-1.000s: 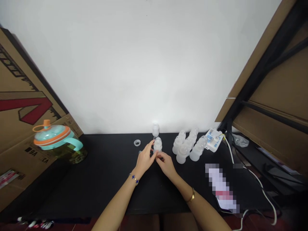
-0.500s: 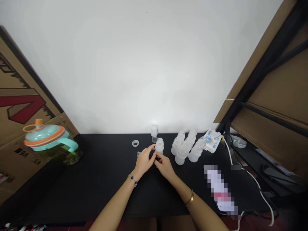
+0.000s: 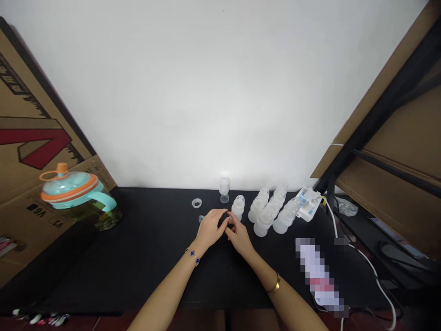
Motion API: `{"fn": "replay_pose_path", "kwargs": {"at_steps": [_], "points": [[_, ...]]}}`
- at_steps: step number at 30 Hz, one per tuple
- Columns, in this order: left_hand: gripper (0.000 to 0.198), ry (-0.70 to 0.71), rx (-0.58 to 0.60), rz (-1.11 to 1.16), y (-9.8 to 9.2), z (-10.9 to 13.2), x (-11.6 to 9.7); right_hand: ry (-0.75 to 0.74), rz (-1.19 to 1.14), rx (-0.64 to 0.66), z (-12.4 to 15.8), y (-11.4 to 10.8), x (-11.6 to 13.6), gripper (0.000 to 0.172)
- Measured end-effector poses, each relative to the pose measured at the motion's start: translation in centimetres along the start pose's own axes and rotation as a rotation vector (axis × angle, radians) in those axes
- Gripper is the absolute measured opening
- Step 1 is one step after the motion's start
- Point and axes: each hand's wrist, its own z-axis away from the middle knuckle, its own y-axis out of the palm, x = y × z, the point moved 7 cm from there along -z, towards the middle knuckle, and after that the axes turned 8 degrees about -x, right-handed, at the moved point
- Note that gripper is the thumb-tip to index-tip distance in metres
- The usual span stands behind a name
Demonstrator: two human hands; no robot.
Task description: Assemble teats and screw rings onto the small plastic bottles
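Observation:
A small white baby bottle point(image 3: 237, 208) with a clear domed cap stands upright on the black table point(image 3: 138, 257), just beyond my right hand. My left hand point(image 3: 211, 230) has its fingers stretched forward and the thumb apart, its fingertips close to those of the other hand. My right hand point(image 3: 240, 236) is curled, thumb and fingers drawn together; a pale bit shows among the fingers, too small to name. Beside the left fingers lies a small clear teat-like piece point(image 3: 201, 219), partly hidden. A white ring point(image 3: 196, 202) lies farther back.
Several capped bottles point(image 3: 264, 220) stand grouped at right. Another bottle point(image 3: 223, 185) is by the wall, a clear cap point(image 3: 224, 198) before it. Beyond are a white box point(image 3: 308, 204), a cable point(image 3: 370, 271) and a blurred-out phone-like object point(image 3: 319, 276). A large turquoise-lidded jug point(image 3: 77, 197) stands left.
The bottle that was between my fingertips now stands slightly to the right, apart from my left hand. My fingertips have come together in front of it. The view has shifted a little.

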Motion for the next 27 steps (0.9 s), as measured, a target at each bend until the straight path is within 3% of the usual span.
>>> {"fn": "replay_pose_path", "kwargs": {"at_steps": [3, 12, 18, 27], "points": [[0.029, -0.017, -0.028, -0.135, 0.0, 0.0, 0.9, -0.008, -0.002, -0.004, 0.0, -0.1, 0.1, 0.057], [0.036, -0.275, 0.034, -0.453, -0.8, 0.2, 4.9, -0.005, 0.048, -0.01, -0.2, -0.5, -0.2, 0.068], [0.04, -0.468, 0.154, -0.585, -1.4, 0.6, 5.9, 0.0, 0.05, -0.022, -0.4, -0.8, -0.3, 0.072], [0.05, -0.571, 0.163, -0.614, -2.5, 0.5, 6.8, -0.012, 0.04, -0.086, -0.9, -1.7, -0.4, 0.069]]}}
